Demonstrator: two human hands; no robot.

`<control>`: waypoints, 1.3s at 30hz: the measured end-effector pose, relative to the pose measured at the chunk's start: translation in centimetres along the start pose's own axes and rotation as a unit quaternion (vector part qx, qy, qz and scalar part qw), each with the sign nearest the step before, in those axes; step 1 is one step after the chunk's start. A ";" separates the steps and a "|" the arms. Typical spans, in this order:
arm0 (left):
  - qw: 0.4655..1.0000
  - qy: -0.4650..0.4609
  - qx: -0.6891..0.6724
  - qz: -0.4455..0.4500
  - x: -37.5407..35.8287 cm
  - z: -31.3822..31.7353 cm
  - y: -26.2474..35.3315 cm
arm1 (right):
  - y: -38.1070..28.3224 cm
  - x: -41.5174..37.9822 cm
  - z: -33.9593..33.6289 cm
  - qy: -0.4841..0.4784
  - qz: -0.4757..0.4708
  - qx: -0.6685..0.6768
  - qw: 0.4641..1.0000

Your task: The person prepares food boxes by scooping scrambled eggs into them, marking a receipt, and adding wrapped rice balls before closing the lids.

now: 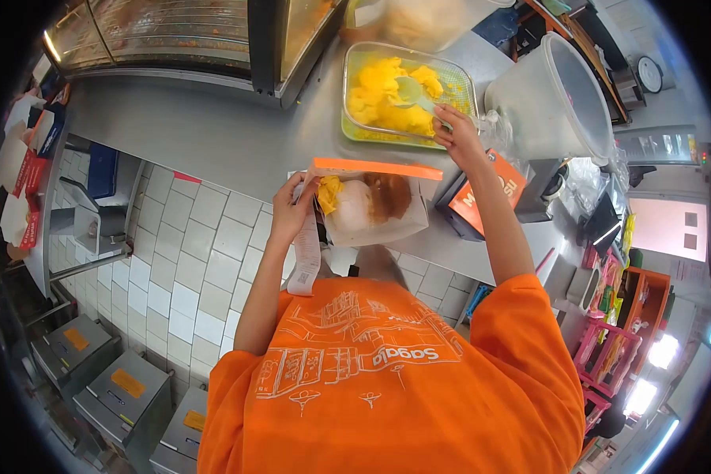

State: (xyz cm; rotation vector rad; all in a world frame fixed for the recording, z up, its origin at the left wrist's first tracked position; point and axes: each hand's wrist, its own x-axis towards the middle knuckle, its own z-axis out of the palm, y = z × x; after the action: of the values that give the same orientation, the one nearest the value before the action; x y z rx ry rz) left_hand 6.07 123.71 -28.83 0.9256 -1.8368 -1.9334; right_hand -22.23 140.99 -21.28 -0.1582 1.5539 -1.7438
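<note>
My left hand (290,207) grips the left edge of an open takeaway box (395,231) with an orange flap. A long paper receipt (305,265) hangs from the same hand. Inside the box lie a mound of white rice (351,207), a brown-sauced portion (390,196) and a little yellow scrambled egg (329,193) at the left. Farther up, my right hand (457,131) is closed on a pale green spoon (411,92). The spoon's bowl rests in yellow, egg-like food (374,88) that fills part of a wire-mesh basket (468,83) in a green-tinted tray.
A large translucent bucket (529,99) stands right of the basket. Below it are an orange-and-black box (490,193) and plastic wrap. A glass-fronted display cabinet (174,35) borders the steel counter (205,130) at the back. Red-and-white cartons (25,178) sit far left.
</note>
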 end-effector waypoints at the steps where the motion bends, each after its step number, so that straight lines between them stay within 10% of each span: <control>1: 1.000 0.001 0.002 0.026 0.0 -0.1 -0.1 | -0.2 -0.1 0.2 0.001 0.000 0.002 1.000; 4: 1.000 -0.004 0.023 0.013 0.0 -0.1 0.3 | -0.5 0.0 0.9 0.037 -0.057 -0.250 0.966; 6: 1.000 -0.009 0.011 0.018 -0.2 -0.2 0.1 | 0.2 0.6 1.7 -0.018 -0.415 -0.569 0.710; 9: 1.000 -0.004 0.009 0.025 -0.2 0.1 0.7 | -1.5 -0.1 4.3 0.028 -0.337 -0.679 0.652; 19: 1.000 0.007 0.010 0.006 -0.5 0.1 0.6 | -6.9 0.5 -4.3 0.149 -0.317 -0.661 0.663; 39: 1.000 0.014 0.003 -0.011 -0.6 0.2 1.2 | -2.1 4.4 -6.0 -0.031 -0.287 -0.765 0.575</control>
State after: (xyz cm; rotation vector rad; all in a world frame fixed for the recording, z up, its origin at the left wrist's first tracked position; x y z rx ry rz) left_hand 6.18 124.11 -27.55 0.9736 -1.8263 -1.9193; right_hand -29.62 142.90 -22.60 -1.6675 2.6631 -0.1153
